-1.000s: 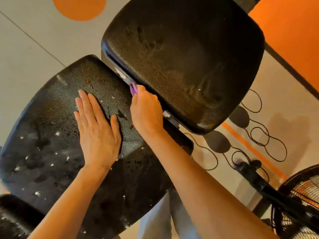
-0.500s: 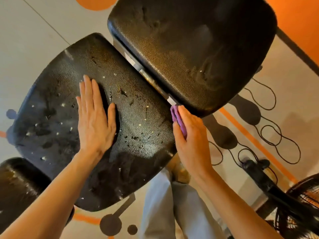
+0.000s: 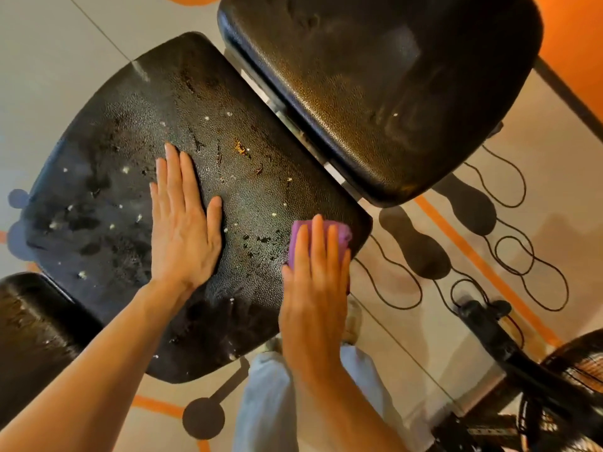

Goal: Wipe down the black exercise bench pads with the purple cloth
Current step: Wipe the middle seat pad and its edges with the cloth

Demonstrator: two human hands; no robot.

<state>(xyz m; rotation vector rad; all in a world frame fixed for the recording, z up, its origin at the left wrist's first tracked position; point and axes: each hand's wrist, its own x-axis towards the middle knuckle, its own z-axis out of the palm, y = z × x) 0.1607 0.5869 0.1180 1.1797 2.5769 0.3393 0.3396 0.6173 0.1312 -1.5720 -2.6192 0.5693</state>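
Head view: right hand (image 3: pixel 315 275) flat, fingers (image 3: pixel 318 238) together, pressing purple cloth (image 3: pixel 339 234) onto near-right corner of seat pad (image 3: pixel 137 132). Left hand (image 3: pixel 184 230) flat, empty, bracing pad middle. Crumbs (image 3: pixel 241 148) lie up-left of cloth; right hand nearer. Back pad (image 3: pixel 375 76) beyond gap.

I was in a gym: below me stood a black exercise bench with textured vinyl pads, a wide seat pad (image 3: pixel 137 197) at centre left, speckled with crumbs, a second pad (image 3: pixel 391 93) across the upper right, and a third (image 3: pixel 29 334) at the lower left edge. The pale floor (image 3: pixel 42 76) carried printed orange stripes and dark footprint shapes (image 3: pixel 414 243) at centre right. An orange wall (image 3: pixel 574 44) filled the upper right corner, and a floor fan (image 3: pixel 567 396) sat at lower right
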